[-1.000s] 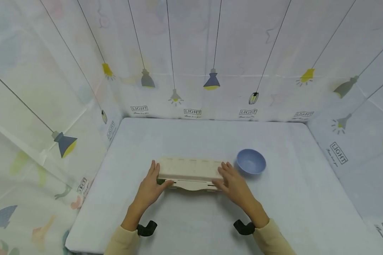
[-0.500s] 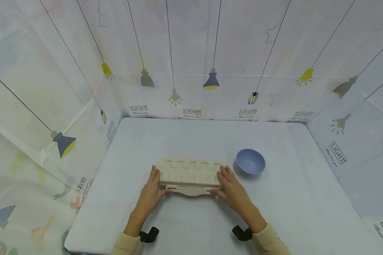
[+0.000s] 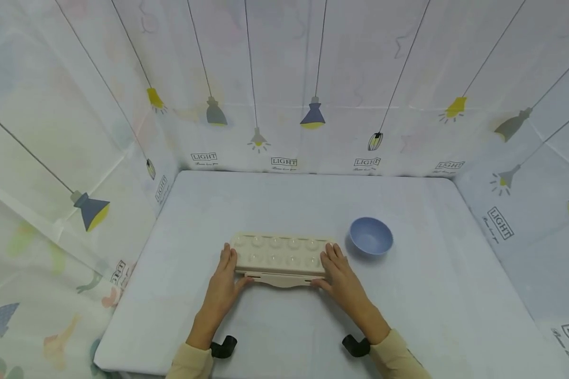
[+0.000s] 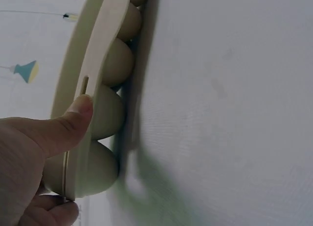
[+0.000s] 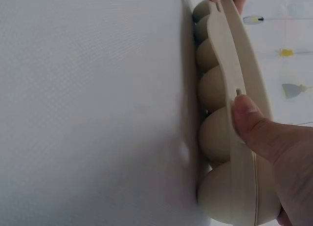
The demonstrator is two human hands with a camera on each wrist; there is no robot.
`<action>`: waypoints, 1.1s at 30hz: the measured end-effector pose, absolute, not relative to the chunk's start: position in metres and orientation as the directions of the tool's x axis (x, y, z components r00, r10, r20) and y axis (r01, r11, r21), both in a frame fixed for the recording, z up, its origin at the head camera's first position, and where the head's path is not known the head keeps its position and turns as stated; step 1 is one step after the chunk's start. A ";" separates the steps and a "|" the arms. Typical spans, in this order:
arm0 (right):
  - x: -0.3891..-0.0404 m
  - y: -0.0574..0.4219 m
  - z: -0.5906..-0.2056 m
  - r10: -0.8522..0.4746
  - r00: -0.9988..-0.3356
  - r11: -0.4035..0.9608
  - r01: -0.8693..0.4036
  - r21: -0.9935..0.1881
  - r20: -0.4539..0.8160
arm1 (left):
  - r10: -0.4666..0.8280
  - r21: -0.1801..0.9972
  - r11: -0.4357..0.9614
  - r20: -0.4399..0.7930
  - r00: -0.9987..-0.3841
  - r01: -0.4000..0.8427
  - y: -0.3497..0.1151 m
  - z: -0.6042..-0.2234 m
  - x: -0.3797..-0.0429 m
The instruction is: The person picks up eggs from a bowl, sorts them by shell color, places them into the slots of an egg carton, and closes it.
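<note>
A beige plastic egg box (image 3: pixel 282 250) lies lengthwise on the white table, its bumpy lid down. My left hand (image 3: pixel 221 290) grips its left end, thumb (image 4: pixel 73 121) on the front flange beside a small slot and fingers round the end. At the other end my right hand (image 3: pixel 348 289) holds the box the same way, with its thumb (image 5: pixel 247 116) on the flange by the second slot. Rounded egg cups (image 5: pixel 215 135) show under the flange in both wrist views. The inside of the box is hidden by the lid.
A blue bowl (image 3: pixel 371 237) stands just right of the box's far corner, near my right fingers. The white table (image 3: pixel 455 295) has curtains printed with lamps (image 3: pixel 313 113) behind it and on both sides.
The lid has come down from a tilted position to lying flat, its bumps now facing up. Both hands stay at the ends of the box. The bowl has not moved.
</note>
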State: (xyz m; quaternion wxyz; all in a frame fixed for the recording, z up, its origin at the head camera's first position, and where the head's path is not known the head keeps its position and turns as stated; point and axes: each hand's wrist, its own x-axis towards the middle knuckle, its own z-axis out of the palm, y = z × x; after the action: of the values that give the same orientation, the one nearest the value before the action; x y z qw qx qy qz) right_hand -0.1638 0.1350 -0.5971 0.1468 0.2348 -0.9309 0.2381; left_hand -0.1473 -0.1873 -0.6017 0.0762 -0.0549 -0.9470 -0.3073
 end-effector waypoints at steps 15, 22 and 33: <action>-0.168 0.131 -0.610 -0.356 -0.789 0.790 -0.541 -0.289 0.501 | 0.063 0.474 0.821 0.480 -0.875 0.319 -0.189 -0.619 -0.150; -0.168 0.131 -0.610 -0.359 -0.754 0.808 -0.546 -0.222 0.550 | 0.081 0.439 0.821 0.545 -0.835 0.366 -0.190 -0.621 -0.154; -0.174 0.130 -0.614 -0.402 -0.700 0.818 -0.564 -0.111 0.591 | 0.084 0.394 0.836 0.596 -0.799 0.381 -0.190 -0.619 -0.156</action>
State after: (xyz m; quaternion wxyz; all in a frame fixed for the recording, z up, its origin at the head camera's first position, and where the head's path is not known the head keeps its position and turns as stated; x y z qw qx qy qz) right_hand -0.1740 0.1302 -0.6141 0.2826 0.2651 -0.9107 0.1432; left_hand -0.1560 -0.1895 -0.6186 0.2905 -0.1273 -0.9131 -0.2560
